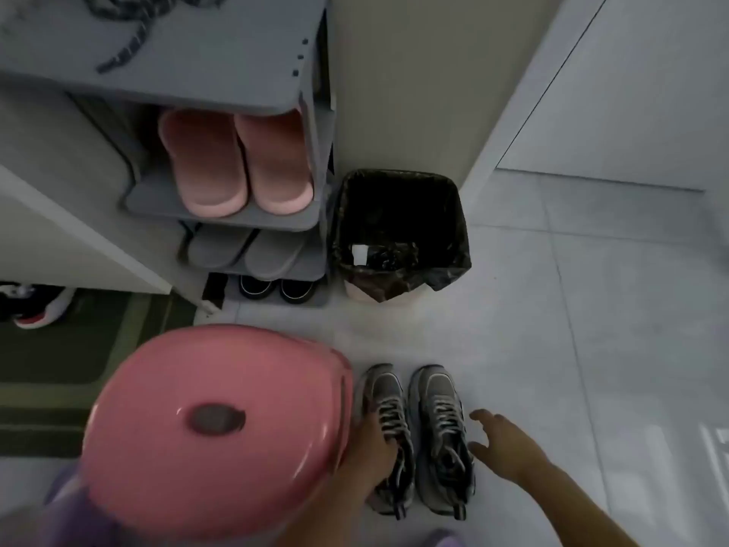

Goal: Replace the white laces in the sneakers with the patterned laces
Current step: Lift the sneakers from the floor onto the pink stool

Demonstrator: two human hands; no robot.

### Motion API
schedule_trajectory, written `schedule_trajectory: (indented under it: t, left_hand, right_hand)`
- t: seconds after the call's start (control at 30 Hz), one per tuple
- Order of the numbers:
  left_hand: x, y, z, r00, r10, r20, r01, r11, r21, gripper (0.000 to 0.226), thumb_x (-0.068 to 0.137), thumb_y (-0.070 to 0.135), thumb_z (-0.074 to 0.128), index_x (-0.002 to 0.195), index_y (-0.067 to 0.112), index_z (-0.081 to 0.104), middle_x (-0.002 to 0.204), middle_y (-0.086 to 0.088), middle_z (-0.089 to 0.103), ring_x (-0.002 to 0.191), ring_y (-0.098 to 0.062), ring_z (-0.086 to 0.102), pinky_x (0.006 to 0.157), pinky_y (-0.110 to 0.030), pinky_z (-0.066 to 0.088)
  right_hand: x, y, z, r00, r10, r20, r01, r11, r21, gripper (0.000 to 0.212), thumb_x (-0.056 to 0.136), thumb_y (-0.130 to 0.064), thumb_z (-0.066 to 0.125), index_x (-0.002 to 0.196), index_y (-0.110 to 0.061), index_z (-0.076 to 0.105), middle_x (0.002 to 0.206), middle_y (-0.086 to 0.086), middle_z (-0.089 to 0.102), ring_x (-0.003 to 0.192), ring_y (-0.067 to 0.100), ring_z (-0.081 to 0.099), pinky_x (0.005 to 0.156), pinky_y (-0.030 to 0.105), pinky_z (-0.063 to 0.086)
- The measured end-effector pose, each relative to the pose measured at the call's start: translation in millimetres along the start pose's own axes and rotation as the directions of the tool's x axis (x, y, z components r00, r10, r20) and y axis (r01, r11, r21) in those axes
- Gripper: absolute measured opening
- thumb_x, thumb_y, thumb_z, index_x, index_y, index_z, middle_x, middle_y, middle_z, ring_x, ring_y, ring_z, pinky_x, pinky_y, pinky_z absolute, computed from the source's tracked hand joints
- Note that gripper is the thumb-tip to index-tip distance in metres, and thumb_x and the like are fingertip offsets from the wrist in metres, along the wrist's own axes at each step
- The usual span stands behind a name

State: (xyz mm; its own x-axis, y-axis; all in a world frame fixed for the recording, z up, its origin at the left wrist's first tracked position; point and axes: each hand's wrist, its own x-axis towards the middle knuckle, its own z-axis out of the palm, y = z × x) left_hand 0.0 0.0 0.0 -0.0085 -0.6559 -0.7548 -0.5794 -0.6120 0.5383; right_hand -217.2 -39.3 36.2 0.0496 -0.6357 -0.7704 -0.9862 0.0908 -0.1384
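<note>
Standing side by side, grey sneakers (442, 392), white laces (443, 418); left hand (372, 448) gripping one, right hand (509, 448) open.

I wear lilac clothing (69, 511), seen low in view; forearms (564, 497) bare down to my left hand (372, 444) and right hand (503, 448).

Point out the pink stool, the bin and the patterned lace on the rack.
pink stool (221, 369): head view, seat top.
bin (398, 203): head view, bag-lined far wall.
patterned lace (128, 47): head view, middle of the straight strand.
</note>
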Motion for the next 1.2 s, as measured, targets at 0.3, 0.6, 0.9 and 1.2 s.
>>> schedule_trajectory:
  t: [0.3,0.6,0.9,1.2]
  left_hand:
    - [46.7,-36.7,27.7,0.999,-0.011,-0.048,0.015,0.997,0.081,0.031,0.082,0.025,0.046,0.112,0.032,0.052,0.103,0.009,0.065,0.098,-0.013,0.062,0.090,-0.032,0.050]
    - [44.4,-31.4,26.6,0.997,-0.060,0.043,0.056,0.995,0.081,0.066,0.072,0.024,0.064,0.132,0.033,0.040,0.119,0.001,0.062,0.109,-0.020,0.060,0.096,-0.034,0.048]
    - [36.9,-20.7,32.0,0.989,-0.118,-0.090,0.127,0.987,0.099,0.050,0.087,0.017,0.051,0.134,0.036,0.044,0.123,-0.001,0.062,0.112,-0.024,0.058,0.097,-0.031,0.046]
    - [11.5,28.7,12.2,0.998,0.039,-0.048,-0.037,0.998,0.041,0.051,0.085,0.012,0.054,0.133,0.028,0.049,0.121,-0.005,0.063,0.109,-0.023,0.060,0.095,-0.033,0.049]
  right_hand:
    - [36.7,10.4,27.5,0.990,0.080,0.115,-0.078,0.997,-0.019,0.070,0.088,-0.045,0.051,0.144,-0.023,0.016,0.125,0.004,0.059,0.113,0.024,0.058,0.087,0.036,0.048]
    - [63.2,21.2,51.0,0.993,0.019,0.120,-0.038,0.987,0.158,0.081,0.087,-0.037,0.055,0.149,-0.037,0.002,0.124,0.011,0.061,0.111,0.031,0.059,0.092,0.039,0.048]
    - [57.6,27.0,61.5,0.999,0.044,-0.001,-0.043,0.962,0.268,0.074,0.085,-0.022,0.056,0.148,-0.038,0.019,0.115,0.011,0.065,0.103,0.031,0.061,0.084,0.034,0.049]
    - [4.7,45.7,21.3,0.984,0.091,-0.154,-0.025,0.923,0.384,0.071,0.081,-0.018,0.060,0.143,-0.040,0.031,0.099,0.007,0.071,0.091,0.030,0.065,0.077,0.033,0.050]
